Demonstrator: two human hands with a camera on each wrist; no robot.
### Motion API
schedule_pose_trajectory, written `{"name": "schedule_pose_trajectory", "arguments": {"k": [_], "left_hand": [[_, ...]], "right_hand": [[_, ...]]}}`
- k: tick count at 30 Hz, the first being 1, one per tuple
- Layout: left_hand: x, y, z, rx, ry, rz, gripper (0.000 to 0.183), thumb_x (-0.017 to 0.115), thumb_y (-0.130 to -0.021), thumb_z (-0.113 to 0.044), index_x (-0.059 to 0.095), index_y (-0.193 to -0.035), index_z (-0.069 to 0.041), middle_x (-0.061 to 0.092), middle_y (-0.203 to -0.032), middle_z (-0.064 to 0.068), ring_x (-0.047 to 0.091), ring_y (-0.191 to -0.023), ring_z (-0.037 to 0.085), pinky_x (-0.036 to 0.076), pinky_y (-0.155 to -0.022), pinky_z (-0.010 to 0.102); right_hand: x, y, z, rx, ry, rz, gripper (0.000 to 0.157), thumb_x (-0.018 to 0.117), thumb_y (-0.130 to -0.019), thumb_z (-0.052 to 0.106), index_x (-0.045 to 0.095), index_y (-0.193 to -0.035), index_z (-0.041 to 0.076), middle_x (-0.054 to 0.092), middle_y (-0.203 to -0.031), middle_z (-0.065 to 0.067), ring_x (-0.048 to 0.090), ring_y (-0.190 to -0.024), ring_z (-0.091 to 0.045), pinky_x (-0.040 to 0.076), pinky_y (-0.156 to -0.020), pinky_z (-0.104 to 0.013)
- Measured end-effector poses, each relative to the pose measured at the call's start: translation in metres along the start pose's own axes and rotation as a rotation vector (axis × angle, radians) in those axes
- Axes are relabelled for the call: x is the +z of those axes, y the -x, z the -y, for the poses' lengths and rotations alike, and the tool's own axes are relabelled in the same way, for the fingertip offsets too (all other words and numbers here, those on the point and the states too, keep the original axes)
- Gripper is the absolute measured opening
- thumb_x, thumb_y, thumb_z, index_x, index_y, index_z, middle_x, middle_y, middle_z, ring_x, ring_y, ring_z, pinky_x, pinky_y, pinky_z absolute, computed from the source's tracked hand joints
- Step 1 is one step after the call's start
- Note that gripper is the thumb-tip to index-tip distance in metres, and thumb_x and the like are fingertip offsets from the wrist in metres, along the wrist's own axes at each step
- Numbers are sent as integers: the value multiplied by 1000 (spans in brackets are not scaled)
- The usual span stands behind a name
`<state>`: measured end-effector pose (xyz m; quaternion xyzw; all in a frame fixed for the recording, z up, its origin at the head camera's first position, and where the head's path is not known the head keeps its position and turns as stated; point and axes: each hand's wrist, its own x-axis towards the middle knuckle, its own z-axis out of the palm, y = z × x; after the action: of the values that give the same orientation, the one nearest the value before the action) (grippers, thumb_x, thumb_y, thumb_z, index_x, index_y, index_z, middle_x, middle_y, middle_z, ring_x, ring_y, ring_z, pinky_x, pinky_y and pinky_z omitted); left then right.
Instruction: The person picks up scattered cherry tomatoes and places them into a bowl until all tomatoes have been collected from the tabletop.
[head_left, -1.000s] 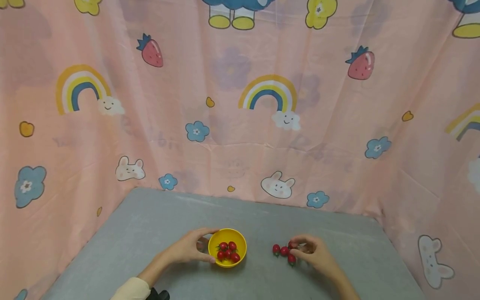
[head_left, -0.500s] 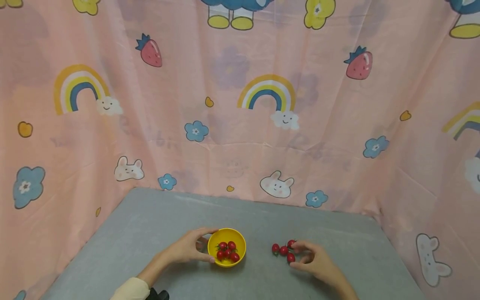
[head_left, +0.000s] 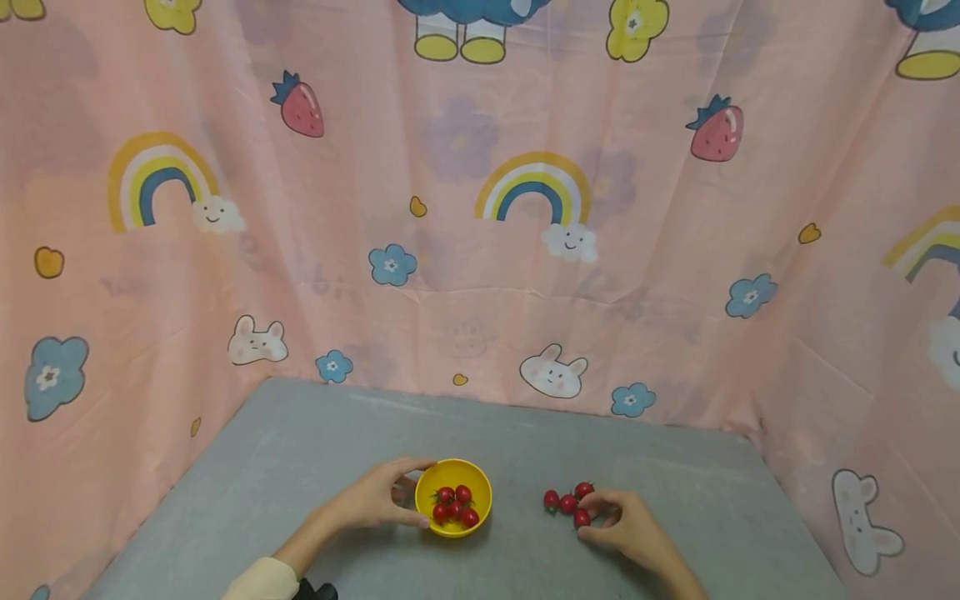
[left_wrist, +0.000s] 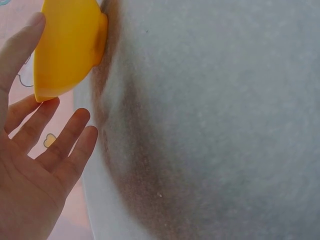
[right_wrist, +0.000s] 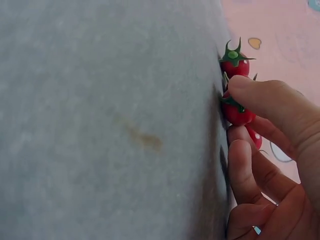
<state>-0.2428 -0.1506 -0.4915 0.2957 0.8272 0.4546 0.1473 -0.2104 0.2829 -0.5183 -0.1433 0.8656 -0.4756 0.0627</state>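
Note:
In the head view, my left hand (head_left: 378,497) holds a yellow bowl (head_left: 483,508) at its left side. The thumb lies near the front and a finger at the back rim. Several red cherry tomatoes (head_left: 455,508) lie inside the bowl. The left wrist view shows the bowl (left_wrist: 70,50) side-on, tomatoes hidden. To the right, my right hand (head_left: 630,529) pinches the nearest cherry tomato (head_left: 582,518) of a small group on the table. In the right wrist view, thumb and finger flank this green-topped tomato (right_wrist: 237,114), and another tomato (right_wrist: 235,65) sits beyond the thumb.
The other loose cherry tomatoes (head_left: 567,503) sit close together left of my right hand. A grey table (head_left: 375,425) lies below, and a pink patterned curtain (head_left: 450,325) hangs along its back and sides.
My right hand has shifted from the farther cherry tomato to the nearest one, its fingers spreading and then closing round it. The left hand and bowl have stayed in place.

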Motion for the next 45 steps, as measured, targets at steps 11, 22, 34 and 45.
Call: {"name": "schedule_pose_trajectory", "arguments": {"k": [11, 22, 34, 45], "left_hand": [[0, 1, -1, -4, -7, -3, 75, 85, -86, -26, 49, -149, -8, 52, -146, 11, 62, -113, 26, 54, -93, 41], [1, 1, -2, -9, -12, -7, 75, 85, -86, -26, 50, -149, -7, 52, -145, 13, 62, -114, 28, 54, -93, 42], [0, 0, -2, -3, -11, -7, 75, 85, -86, -25, 49, -149, -7, 52, -145, 13, 62, -114, 29, 54, -93, 43], [2, 1, -2, -16, -11, -9, 75, 85, -85, -24, 50, -149, -9, 52, -145, 11, 61, -114, 29, 55, -93, 42]], "right_hand": [[-3, 1, 3, 13, 17, -31, 28, 87, -81, 14, 73, -103, 2, 68, -90, -2, 58, -72, -17, 50, -60, -28], [-7, 0, 2, 34, -29, -65, 32, 86, -83, 16, 73, -107, 0, 70, -94, -7, 60, -74, -20, 52, -61, -29], [-4, 0, 12, 35, -207, -139, 38, 80, -89, 14, 69, -121, -4, 68, -114, -18, 65, -76, -23, 53, -62, -30], [22, -8, 18, -11, -327, -208, 33, 83, -85, 9, 71, -115, -1, 70, -102, -15, 63, -71, -23, 49, -55, -28]]}}
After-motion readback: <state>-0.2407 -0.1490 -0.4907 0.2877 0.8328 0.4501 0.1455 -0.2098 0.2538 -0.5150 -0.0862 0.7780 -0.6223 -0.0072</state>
